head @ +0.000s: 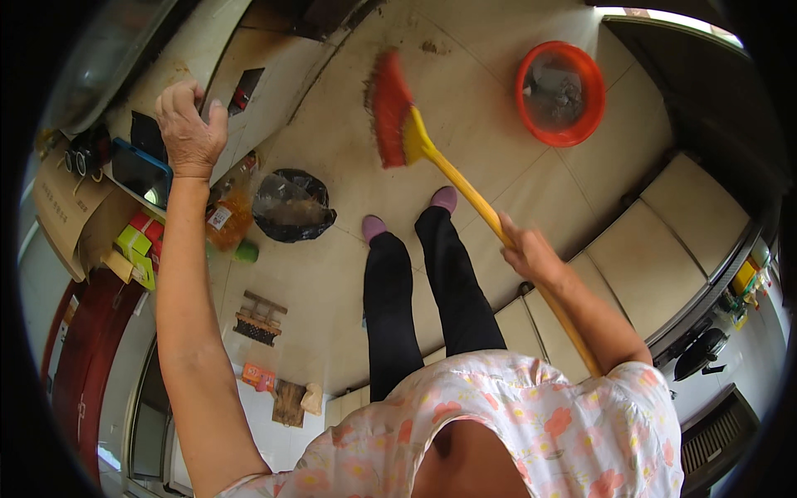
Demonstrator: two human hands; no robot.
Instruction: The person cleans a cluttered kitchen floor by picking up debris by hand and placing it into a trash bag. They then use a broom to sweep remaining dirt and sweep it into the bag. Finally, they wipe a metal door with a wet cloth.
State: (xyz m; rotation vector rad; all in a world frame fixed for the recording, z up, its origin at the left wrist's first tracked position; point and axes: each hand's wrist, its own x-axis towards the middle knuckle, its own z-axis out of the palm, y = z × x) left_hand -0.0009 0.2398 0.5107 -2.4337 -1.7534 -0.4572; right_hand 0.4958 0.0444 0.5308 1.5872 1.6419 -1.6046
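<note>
My right hand (534, 252) grips the yellow handle of a broom (470, 190), which slants back under my forearm. Its red head (391, 115), blurred by motion, is low over the tiled floor ahead of my feet. Dark dirt (434, 46) marks the floor beyond it. My left hand (192, 127) is at the counter edge (218, 62), fingers bent and thumb apart, with nothing visible in it. Whether it bears on the edge is unclear. Near that wrist lies a blue-cased smartphone (142, 171).
A red basin (560, 93) with murky water stands at the far right. Left of my feet sit an open black plastic bag (292, 205) and an orange-tinted bag (231, 215). A cardboard box (71, 199) is at the left. Cream cabinets (647, 249) line the right.
</note>
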